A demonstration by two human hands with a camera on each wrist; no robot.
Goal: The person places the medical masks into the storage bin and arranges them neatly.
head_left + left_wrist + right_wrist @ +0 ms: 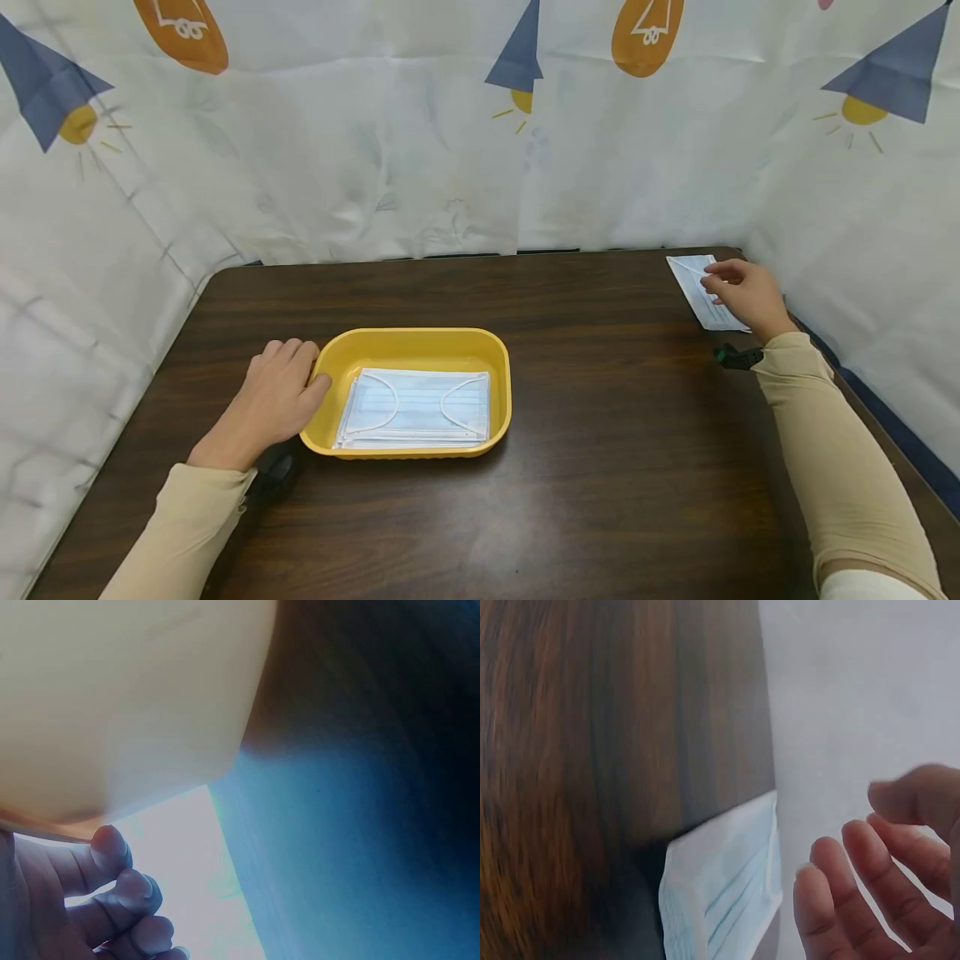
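Observation:
A yellow tray (420, 332) stands left of centre on the table, holding a small stack of light-blue face masks (420, 404) with white ear loops. My left hand (279, 393) holds the tray's left rim, thumb over the edge; the left wrist view shows fingers (112, 851) against the outer wall (150, 712). At the far right corner lies a single face mask (692, 287). Just over it hovers my right hand (750, 298), fingers loosely bent. In the right wrist view this mask (724, 885) lies apart from the fingers (847, 892), which hold nothing.
The dark wooden table (600, 467) has a white patterned cloth (450, 167) hanging behind it and along both sides. On the right, the cloth (877, 292) comes close to the table edge beside my right arm.

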